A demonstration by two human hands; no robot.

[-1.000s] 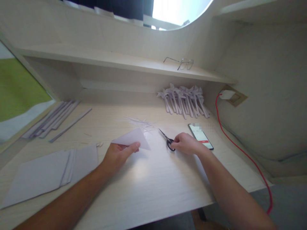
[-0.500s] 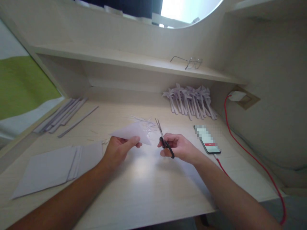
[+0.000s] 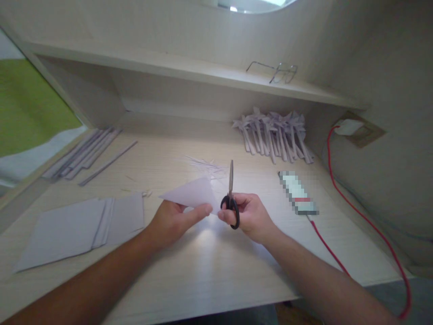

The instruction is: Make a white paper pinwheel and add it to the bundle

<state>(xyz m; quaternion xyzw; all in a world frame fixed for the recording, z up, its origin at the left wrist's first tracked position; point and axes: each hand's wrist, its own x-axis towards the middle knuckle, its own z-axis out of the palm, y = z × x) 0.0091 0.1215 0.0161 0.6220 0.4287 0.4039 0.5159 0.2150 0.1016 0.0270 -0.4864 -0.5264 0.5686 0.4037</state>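
Note:
My left hand [image 3: 174,221] pinches a folded white paper triangle [image 3: 191,194] by its lower edge, holding it just above the desk [image 3: 203,266]. My right hand [image 3: 248,214] grips small black-handled scissors [image 3: 231,194], fingers through the loops, blades closed and pointing straight up. The scissors sit right beside the paper's right corner, nearly touching it.
A stack of white paper sheets [image 3: 74,228] lies at the left. Long paper strips [image 3: 88,153] rest at the far left, thin paper cuttings [image 3: 206,164] behind my hands. Folded paper pinwheels [image 3: 275,135] are piled at the back right, near a phone [image 3: 297,193] on a red cable [image 3: 355,198]. Glasses [image 3: 279,72] sit on the shelf.
My right hand picked the scissors up off the desk and brought them upright next to the paper. My left hand kept holding the triangle and shifted slightly right.

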